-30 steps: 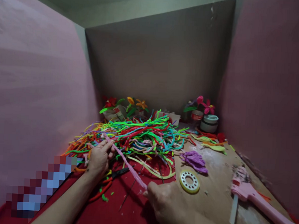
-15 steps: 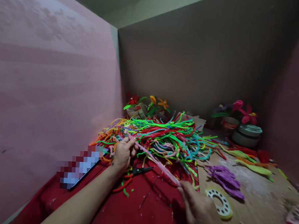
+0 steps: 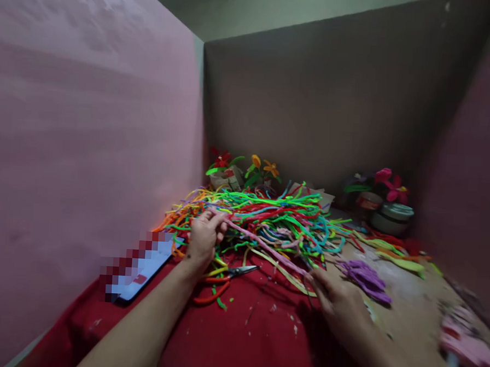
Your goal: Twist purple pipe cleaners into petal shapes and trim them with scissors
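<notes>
A few pink pipe cleaners (image 3: 266,244) stretch between my two hands in front of a big heap of pipe cleaners (image 3: 260,209) in many colours. My left hand (image 3: 204,235) pinches their far end at the heap's front edge. My right hand (image 3: 337,298) is closed on the near end, lower and to the right; its fingertips are partly hidden. Below the strands, orange-handled scissors (image 3: 242,270) lie on the red cloth (image 3: 220,346), blades pointing right.
A phone (image 3: 145,271) lies at left. Pipe-cleaner flowers (image 3: 270,168) stand behind the heap, with a lidded jar (image 3: 392,218) at right. On the brown board (image 3: 410,323) are a purple bundle (image 3: 367,280) and a pink tool (image 3: 467,340). Walls close in left and behind.
The view has shifted slightly. My right hand has moved up and now covers most of the yellow-and-white tape roll. Both hands still hold the pink strands.
</notes>
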Demonstrator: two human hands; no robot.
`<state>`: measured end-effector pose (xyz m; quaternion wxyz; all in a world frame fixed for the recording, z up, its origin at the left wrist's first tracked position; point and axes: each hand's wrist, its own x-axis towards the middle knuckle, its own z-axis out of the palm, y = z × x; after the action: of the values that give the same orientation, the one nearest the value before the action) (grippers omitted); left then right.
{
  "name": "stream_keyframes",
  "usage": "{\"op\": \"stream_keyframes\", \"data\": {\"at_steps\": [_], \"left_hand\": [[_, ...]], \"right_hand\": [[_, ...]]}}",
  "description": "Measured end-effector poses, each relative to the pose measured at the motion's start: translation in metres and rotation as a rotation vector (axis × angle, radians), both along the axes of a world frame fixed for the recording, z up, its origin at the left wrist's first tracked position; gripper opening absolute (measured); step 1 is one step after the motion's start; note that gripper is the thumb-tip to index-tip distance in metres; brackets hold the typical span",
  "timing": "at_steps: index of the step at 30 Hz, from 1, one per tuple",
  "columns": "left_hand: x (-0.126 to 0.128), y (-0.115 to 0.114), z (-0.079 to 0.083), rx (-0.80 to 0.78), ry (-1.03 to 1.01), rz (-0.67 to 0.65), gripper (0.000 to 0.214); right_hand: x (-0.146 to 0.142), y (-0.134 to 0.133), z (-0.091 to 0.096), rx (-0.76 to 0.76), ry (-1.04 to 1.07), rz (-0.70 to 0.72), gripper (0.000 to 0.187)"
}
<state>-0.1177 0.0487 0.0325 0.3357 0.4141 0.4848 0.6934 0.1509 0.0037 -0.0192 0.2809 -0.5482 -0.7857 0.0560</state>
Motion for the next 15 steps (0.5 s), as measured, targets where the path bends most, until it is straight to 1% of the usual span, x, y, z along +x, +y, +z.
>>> {"op": "stream_keyframes", "data": {"at_steps": [3,4,7,10,15], "left_hand": [[-0.001,-0.005,0.010,0.057,-0.051,-0.021,0.016],[-0.002,-0.005,0.013,0.103,-0.057,0.008,0.015],[-0.005,-0.006,0.018,0.175,-0.111,0.002,0.013],[-0.010,-0.005,0.019,0.186,-0.153,-0.008,0.012],[-0.014,-0.009,0.023,0.240,-0.129,0.092,0.014]], "right_hand": [[-0.006,-0.001,0.011,-0.060,-0.060,-0.036,0.030],[-0.007,-0.001,0.013,-0.066,-0.082,-0.049,0.029],[-0.007,0.003,0.014,-0.094,-0.107,-0.099,0.026],[-0.006,0.007,0.015,-0.110,-0.102,-0.128,0.024],[-0.012,0.004,0.019,-0.183,-0.142,-0.126,0.027]]}}
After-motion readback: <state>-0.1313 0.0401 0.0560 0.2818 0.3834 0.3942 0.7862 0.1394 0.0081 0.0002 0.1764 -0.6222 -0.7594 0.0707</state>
